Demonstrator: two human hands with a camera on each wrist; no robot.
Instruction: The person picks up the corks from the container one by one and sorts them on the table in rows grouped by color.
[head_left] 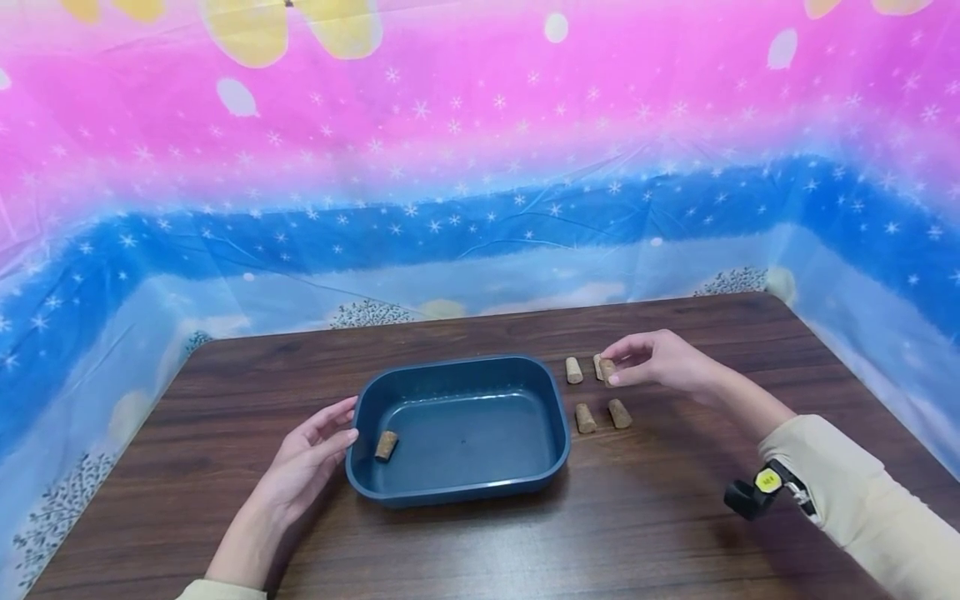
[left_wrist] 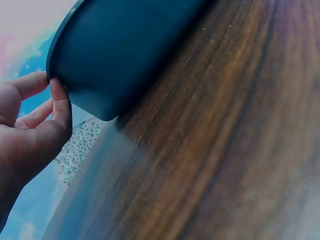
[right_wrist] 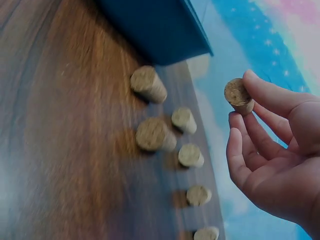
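Observation:
A dark blue plastic basin (head_left: 465,492) stands on the table, with one cork stopper (head_left: 386,446) lying inside near its left end. My left hand (head_left: 303,467) pinches the basin's left rim between thumb and fingers; the left wrist view shows this hand (left_wrist: 37,120) at the rim from outside. To the right of the basin, my right hand (head_left: 663,362) holds a cork (right_wrist: 239,95) between thumb and fingertips, lifted off the table. Below it, several corks stand on the wood, among them a pale one (head_left: 573,371) and two browner ones (head_left: 586,419) nearer me.
The dark wooden table (head_left: 660,517) ends at a hanging patterned cloth (head_left: 480,208) in pink and blue, which runs along the back and both sides. A black strap with a yellow-marked device (head_left: 768,481) sits on my right sleeve.

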